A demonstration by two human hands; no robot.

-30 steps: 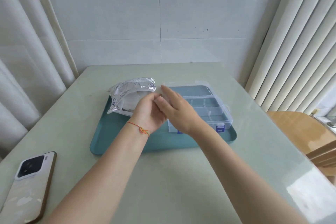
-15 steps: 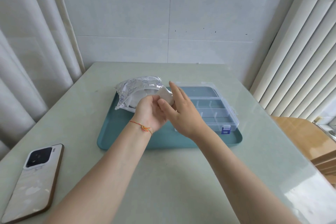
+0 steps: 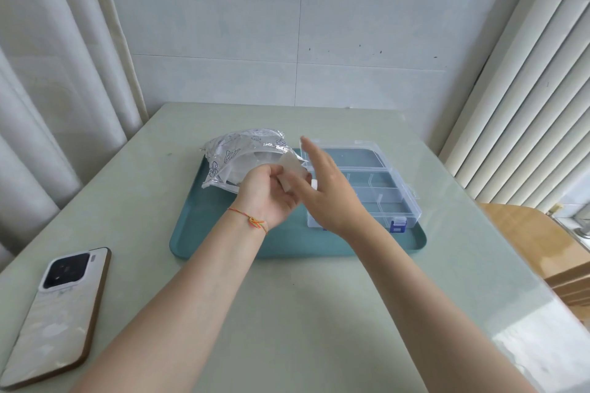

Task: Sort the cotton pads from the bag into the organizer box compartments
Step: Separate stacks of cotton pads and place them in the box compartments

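Observation:
A crinkled clear bag [image 3: 238, 153] printed with blue shapes lies at the back left of a teal tray [image 3: 204, 233]. To its right on the tray stands the clear organizer box [image 3: 376, 188], lid open, with several dividers and a blue latch. My left hand [image 3: 266, 198] is raised over the tray and grips a small stack of white cotton pads [image 3: 292, 169]. My right hand [image 3: 325, 188] is beside it, fingers straight and pointing away, its thumb against the pads. The hands hide the box's left edge.
A phone [image 3: 57, 309] lies camera-up at the table's front left. Curtains hang on the left, vertical blinds on the right, and a tiled wall stands behind. A wooden surface [image 3: 536, 242] shows past the table's right edge.
The pads have come out of the bag's mouth and sit higher in my left hand. My right hand's fingers have straightened and spread beside them. The view has shifted a little.

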